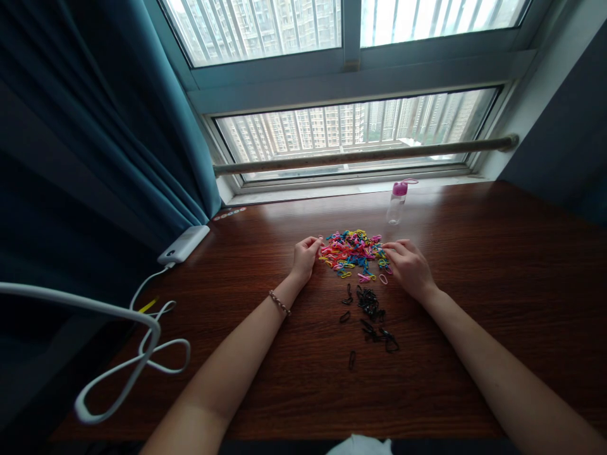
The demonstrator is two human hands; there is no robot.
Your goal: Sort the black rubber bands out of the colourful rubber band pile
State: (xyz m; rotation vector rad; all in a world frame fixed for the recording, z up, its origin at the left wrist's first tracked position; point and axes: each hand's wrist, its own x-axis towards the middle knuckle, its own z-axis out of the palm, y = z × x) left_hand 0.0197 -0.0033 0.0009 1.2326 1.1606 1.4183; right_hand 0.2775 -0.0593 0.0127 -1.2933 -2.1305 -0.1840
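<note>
A heap of small coloured elastic bands (353,251) lies on the dark wooden table (474,303) between my hands. My left hand (306,254) rests at the heap's left edge, fingers curled together in a pinch at the bands; what it holds is too small to make out. My right hand (408,265) lies at the heap's right edge, fingers bent down onto the bands. A separate scatter of black bands (371,314) lies nearer to me, between my forearms. One pink band (383,279) sits by my right hand.
A small clear bottle with a pink cap (397,201) stands behind the heap near the window sill. A white power bank (184,244) with a white cable (142,354) lies at the table's left edge beside a blue curtain (118,126).
</note>
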